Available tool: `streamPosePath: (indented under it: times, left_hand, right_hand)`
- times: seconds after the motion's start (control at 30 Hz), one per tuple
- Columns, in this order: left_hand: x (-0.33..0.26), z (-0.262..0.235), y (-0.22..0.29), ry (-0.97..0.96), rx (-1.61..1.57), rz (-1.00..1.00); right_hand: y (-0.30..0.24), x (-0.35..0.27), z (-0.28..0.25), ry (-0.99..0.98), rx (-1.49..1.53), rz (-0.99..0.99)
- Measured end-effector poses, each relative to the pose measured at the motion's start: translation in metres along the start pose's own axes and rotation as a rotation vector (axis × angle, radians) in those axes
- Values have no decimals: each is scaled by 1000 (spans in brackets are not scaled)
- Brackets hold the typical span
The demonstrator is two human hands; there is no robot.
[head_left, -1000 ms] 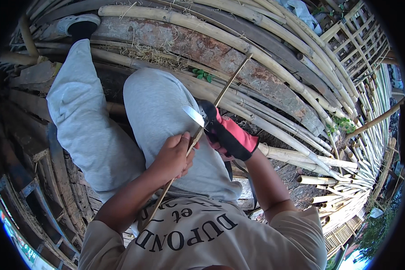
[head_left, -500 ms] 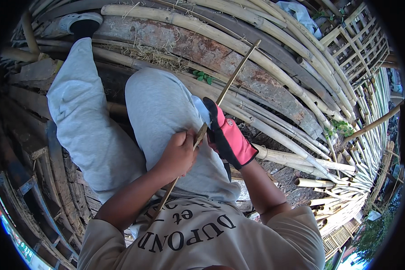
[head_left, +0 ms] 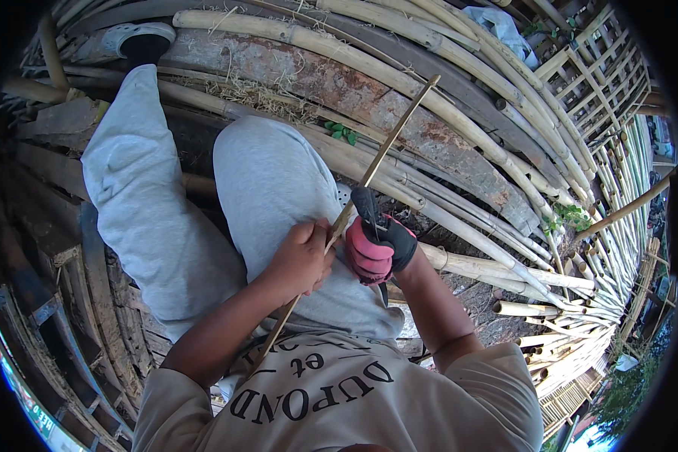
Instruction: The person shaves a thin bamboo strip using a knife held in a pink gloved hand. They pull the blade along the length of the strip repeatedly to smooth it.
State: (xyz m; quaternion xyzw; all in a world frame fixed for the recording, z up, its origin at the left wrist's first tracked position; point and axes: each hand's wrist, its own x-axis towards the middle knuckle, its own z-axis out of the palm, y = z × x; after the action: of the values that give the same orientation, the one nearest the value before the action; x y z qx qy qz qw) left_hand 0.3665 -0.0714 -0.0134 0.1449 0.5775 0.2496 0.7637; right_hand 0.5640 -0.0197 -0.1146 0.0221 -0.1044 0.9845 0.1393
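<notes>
A long, thin bamboo strip point(head_left: 399, 129) runs slantwise across my lap, from my shirt up past my knee. My bare left hand point(head_left: 297, 260) is closed around it near the middle. Just right of that grip, my right hand point(head_left: 380, 245), in a pink and black glove, is curled into a fist with its thumb pointing up beside the strip. What the gloved fingers hold is hidden; a narrow dark piece point(head_left: 384, 292) shows below the fist. Under both hands lies my leg in light grey trousers point(head_left: 271, 173).
Bamboo poles point(head_left: 316, 41) lie in rows ahead, beside a worn plank point(head_left: 339, 83). Cut poles point(head_left: 565, 324) are stacked at the right, below a woven bamboo lattice point(head_left: 599, 68). Wooden slats point(head_left: 90, 301) stand at the left. A light clog point(head_left: 120, 36) is on my outstretched foot.
My gloved right hand has turned from lying extended along the strip to a fist and come slightly nearer to me. My left hand keeps its hold, almost unmoved.
</notes>
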Motion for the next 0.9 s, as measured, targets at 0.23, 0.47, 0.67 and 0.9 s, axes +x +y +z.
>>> streamPosePath:
  times: [0.23,0.47,0.67,0.9]
  left_hand:
    - [-10,-7,13,-45,-116,-68]
    - [-30,-15,23,-8,-164,-23]
    - [-47,-44,32,41,-171,30]
    - [-70,-61,49,160,-237,104]
  right_hand:
    - [-80,-9,63,-246,-327,-206]
    - [-164,-46,48,1449,-1029,-545]
    - [-123,-17,9,1301,-532,-526]
    - [-67,32,19,437,-465,-445]
